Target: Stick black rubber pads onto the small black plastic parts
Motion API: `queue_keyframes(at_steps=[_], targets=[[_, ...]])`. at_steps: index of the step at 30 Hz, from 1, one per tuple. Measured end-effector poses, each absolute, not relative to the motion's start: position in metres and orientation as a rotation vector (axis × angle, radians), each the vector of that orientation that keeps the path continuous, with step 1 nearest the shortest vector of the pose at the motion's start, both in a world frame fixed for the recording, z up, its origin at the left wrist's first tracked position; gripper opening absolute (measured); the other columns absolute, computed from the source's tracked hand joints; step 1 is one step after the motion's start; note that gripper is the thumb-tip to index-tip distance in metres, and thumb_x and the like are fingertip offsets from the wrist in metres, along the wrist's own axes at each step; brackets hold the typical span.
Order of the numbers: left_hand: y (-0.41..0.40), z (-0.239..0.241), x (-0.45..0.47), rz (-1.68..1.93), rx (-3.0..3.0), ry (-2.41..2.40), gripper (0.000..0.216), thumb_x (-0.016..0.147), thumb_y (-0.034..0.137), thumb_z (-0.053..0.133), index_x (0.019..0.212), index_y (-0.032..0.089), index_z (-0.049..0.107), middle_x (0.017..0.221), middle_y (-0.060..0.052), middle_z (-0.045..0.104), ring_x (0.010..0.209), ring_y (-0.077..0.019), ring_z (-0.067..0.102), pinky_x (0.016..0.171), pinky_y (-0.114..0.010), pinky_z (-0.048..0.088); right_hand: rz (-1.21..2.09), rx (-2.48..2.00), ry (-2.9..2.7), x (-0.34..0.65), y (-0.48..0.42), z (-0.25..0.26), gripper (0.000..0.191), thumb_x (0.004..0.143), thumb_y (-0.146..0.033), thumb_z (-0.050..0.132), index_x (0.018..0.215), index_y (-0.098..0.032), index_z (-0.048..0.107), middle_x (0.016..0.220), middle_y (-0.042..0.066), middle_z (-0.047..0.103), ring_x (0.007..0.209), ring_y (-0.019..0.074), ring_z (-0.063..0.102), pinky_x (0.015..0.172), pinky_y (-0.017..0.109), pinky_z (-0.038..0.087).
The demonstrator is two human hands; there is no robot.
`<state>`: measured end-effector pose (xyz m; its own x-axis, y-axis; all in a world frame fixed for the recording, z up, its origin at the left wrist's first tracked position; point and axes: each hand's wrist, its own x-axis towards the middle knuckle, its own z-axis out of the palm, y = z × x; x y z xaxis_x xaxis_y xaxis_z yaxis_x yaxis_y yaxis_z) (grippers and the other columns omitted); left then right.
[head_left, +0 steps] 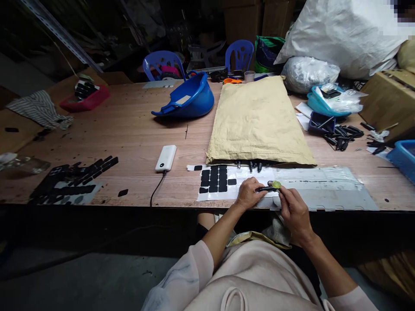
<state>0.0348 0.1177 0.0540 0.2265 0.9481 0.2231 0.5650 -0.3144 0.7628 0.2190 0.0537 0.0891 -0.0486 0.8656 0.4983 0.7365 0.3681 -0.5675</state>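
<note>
My left hand (250, 193) is closed around one end of a slim black pen-like piece (266, 188), just above the table's front edge. At the piece's other end, my right hand (295, 211) pinches a small object with a round, see-through yellow-green end (276, 185); its exact kind is unclear. Left of my hands, a white backing sheet (240, 194) carries rows of black rounded stickers (214, 178). Several black pen-like pieces (259, 166) poke out from under a large tan paper sack (259, 121) beyond my hands.
A grey plastic-covered strip (327, 190) lies to the right. On the left are a white power bank (166, 158) with a cable and black sticker strips (97, 170). Farther back stand a blue scoop-like basin (194, 97), a red tray (86, 100) and loose black pieces (345, 136).
</note>
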Motion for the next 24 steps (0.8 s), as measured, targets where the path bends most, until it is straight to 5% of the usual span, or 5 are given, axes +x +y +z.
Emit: queue_keyframes(at_steps=[6,12,24], targets=[[0.118,0.056,0.035,0.909,2.003,1.377,0.012,0.085,0.028,0.085,0.096,0.025,0.085,0.086,-0.003,0.07,0.086,-0.0183,0.066,0.084,-0.032,0.054,0.163,-1.476,-1.98,0.219,0.056,0.093,0.036,0.106,-0.029,0.047,0.132,-0.026,0.071,0.094,0.005,0.07,0.079,0.0179,0.067,0.068,0.028,0.054],[0.119,0.054,0.035,0.913,2.007,1.393,0.013,0.082,0.026,0.086,0.095,0.024,0.084,0.087,-0.003,0.069,0.087,-0.0188,0.066,0.084,-0.032,0.053,0.108,-1.489,-1.837,0.224,0.056,0.094,0.034,0.107,-0.03,0.048,0.132,-0.025,0.071,0.099,0.006,0.072,0.089,0.0201,0.07,0.081,0.032,0.056],[0.118,0.058,0.036,0.936,1.999,1.407,0.014,0.078,0.02,0.086,0.091,0.021,0.083,0.087,-0.004,0.07,0.087,-0.0198,0.067,0.084,-0.032,0.053,-0.092,-1.719,-1.709,0.276,0.082,0.108,0.036,0.104,-0.034,0.049,0.127,-0.023,0.074,0.102,0.009,0.071,0.093,0.0223,0.066,0.081,0.033,0.05]])
